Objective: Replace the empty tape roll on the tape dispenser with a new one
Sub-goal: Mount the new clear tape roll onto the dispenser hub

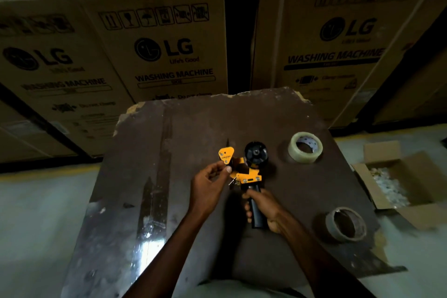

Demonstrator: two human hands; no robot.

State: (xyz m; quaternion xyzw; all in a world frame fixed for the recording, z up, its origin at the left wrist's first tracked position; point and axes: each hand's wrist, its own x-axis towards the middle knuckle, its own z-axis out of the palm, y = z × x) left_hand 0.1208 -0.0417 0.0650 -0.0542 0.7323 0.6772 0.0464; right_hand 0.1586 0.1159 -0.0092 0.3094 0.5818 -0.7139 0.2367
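Tape dispenser point(244, 172) handle gripped by right hand point(262, 208), left hand point(209, 180) pinching its front

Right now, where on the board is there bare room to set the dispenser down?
Bare: the brown board's far half, beyond the yellow-and-black tape dispenser, and the left strip. Crowded: the right side, with the clear tape roll and the empty cardboard core.

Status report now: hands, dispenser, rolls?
Right hand grips dispenser handle; left hand pinches its front. Hub bare. New roll and empty core on board, right side. Nothing blocking.
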